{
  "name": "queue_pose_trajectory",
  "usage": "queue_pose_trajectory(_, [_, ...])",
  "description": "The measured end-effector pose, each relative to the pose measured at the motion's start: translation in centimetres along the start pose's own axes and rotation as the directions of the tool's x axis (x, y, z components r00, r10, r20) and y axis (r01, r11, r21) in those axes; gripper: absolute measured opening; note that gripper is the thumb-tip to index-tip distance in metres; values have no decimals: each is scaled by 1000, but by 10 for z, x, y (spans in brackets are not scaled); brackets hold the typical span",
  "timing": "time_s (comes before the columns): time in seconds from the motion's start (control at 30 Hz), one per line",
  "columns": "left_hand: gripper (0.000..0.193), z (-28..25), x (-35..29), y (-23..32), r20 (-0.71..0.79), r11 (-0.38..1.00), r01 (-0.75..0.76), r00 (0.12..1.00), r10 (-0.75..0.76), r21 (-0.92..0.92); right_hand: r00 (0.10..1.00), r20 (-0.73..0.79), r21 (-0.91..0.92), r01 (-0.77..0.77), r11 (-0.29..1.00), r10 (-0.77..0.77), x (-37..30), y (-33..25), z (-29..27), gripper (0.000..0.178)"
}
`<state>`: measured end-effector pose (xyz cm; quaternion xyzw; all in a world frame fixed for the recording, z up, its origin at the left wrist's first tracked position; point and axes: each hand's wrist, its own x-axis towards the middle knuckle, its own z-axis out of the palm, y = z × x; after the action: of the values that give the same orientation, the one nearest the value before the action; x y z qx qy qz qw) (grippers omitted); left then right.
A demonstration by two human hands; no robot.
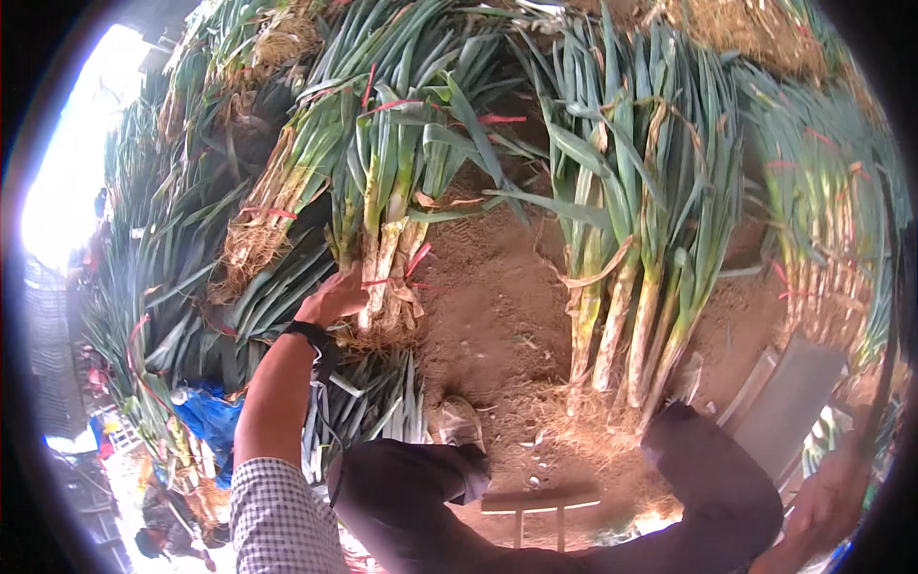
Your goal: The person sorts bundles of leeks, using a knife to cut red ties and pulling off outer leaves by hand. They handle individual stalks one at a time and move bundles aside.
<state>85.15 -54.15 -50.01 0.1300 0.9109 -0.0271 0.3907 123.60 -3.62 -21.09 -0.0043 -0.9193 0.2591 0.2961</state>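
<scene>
My left hand (337, 295) is closed at the lower left side of a bundle of long green onions (387, 244). Part of its fingers is hidden behind the pale stalks. Red ties circle this bundle near its roots and higher up among the leaves. My right hand (827, 502) is at the lower right rim, smeared by motion, so its fingers and anything in them cannot be made out. Between my legs and the far piles lies a loose group of untied green onions (622, 258), roots toward me.
Another tied bundle (273, 206) leans at the left, over heaped onions (158, 258). More tied onions (822, 215) lie at the right, near a grey board (789, 392). A small wooden stool (540, 499) stands between my legs on brown soil (492, 306). Blue sheeting (208, 421) is at lower left.
</scene>
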Motion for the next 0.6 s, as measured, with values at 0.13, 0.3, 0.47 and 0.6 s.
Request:
queue_pose_trajectory(0.13, [30,-17,-1,37,-94,987,33,995,-19,155,786,559,-194,435,879,-265,18,-7,-27,36])
queue_pose_trajectory(0.3, [28,-29,-22,101,-182,986,-94,976,118,135,869,482,-361,81,929,112,-5,-14,-45,28])
queue_pose_trajectory(0.47, [18,-1,-59,208,-287,981,-186,938,194,54,542,318,670,-709,220,778,-57,-27,-41,29])
queue_pose_trajectory(0.6, [16,54,-98,271,-404,936,-329,878,256,-122,481,377,732,-678,63,792,-46,-61,-28,35])
